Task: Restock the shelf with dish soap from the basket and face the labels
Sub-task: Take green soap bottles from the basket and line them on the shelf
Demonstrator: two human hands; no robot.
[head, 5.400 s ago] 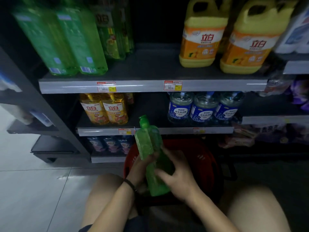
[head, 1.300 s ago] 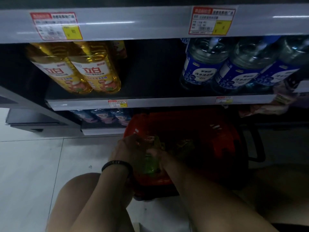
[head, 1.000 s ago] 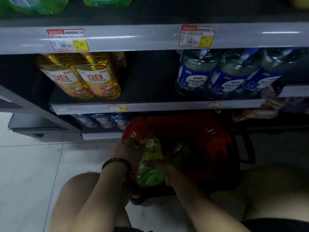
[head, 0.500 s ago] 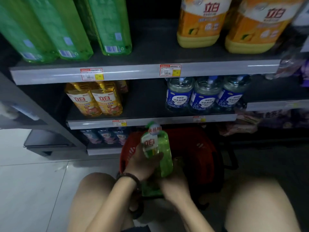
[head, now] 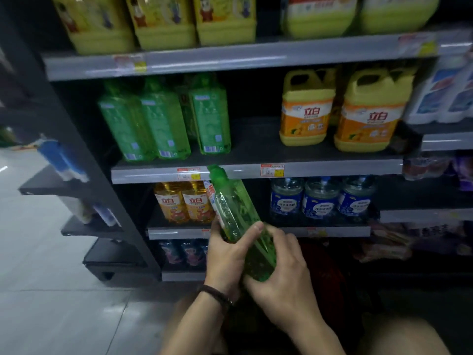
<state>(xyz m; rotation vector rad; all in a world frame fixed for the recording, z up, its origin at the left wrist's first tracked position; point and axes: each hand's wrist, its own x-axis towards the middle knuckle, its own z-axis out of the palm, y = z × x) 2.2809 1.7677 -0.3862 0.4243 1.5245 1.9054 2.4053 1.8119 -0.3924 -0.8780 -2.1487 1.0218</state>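
Observation:
I hold a green dish soap bottle (head: pixel 235 213) in both hands, tilted with its cap up and to the left, in front of the lower shelves. My left hand (head: pixel 226 254) grips its middle from the left, fingers wrapped over the front. My right hand (head: pixel 281 267) grips its base. Its label faces left, mostly turned away. Three matching green bottles (head: pixel 163 124) stand on the shelf (head: pixel 256 170) above, their back labels outward. The red basket (head: pixel 322 267) sits on the floor behind my hands, mostly hidden and dark.
Yellow jugs (head: pixel 337 111) stand to the right of the green bottles, with a gap between them. Amber bottles (head: pixel 184 203) and blue-labelled bottles (head: pixel 320 201) fill the shelf below. A dark side rack (head: pixel 76 190) juts out at left. My knees are at the bottom.
The bottle has come up out of the basket and risen higher toward the shelves. My view has tilted up, showing the shelf of green bottles and the one above.

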